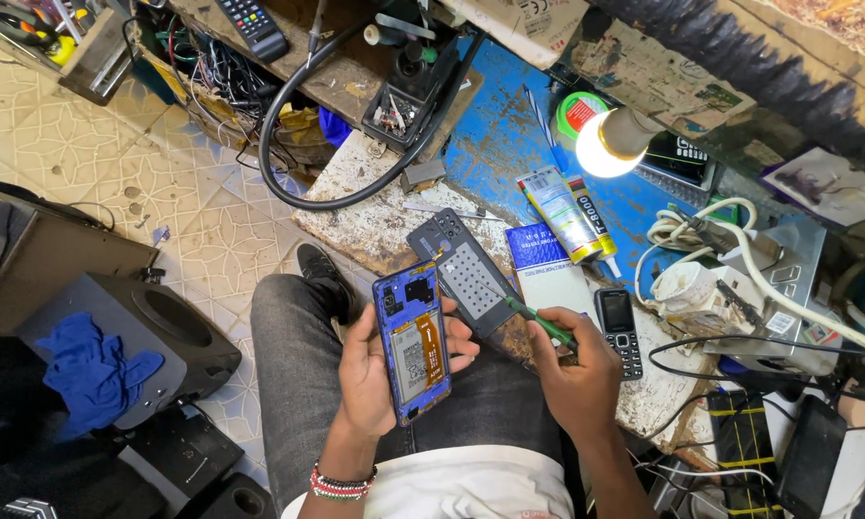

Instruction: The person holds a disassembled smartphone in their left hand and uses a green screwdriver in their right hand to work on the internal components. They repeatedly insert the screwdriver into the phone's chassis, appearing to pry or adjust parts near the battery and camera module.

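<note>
While the person sits with knees toward the worktop (375, 226), the head camera looks down on both hands held over the lap, just off the worktop's near edge. The left hand (370, 370) is wrapped around an opened blue phone (413, 341), back cover off, its board and an orange ribbon cable showing; thumb on one long side, fingers (459, 348) curled behind the other. The right hand (577, 375) is closed on a green-handled screwdriver (540, 322), its thin tip pointing up and left toward the phone's upper end, near a dark perforated back panel (461, 269) that lies tilted at the worktop's near edge, just beside the phone. The two hands are apart, with the panel's lower corner between them.

Just past the right hand, a small black keypad phone (619, 332) lies on the worktop, and next to it a blue and white box (545, 264). Further in, two glue tubes (572, 216) rest on the blue-painted part, close to a lit bulb (607, 142). White cables (740, 255) pile up toward the right edge. At the far edge stand a remote control (253, 24) and a looping black hose (288, 163).
</note>
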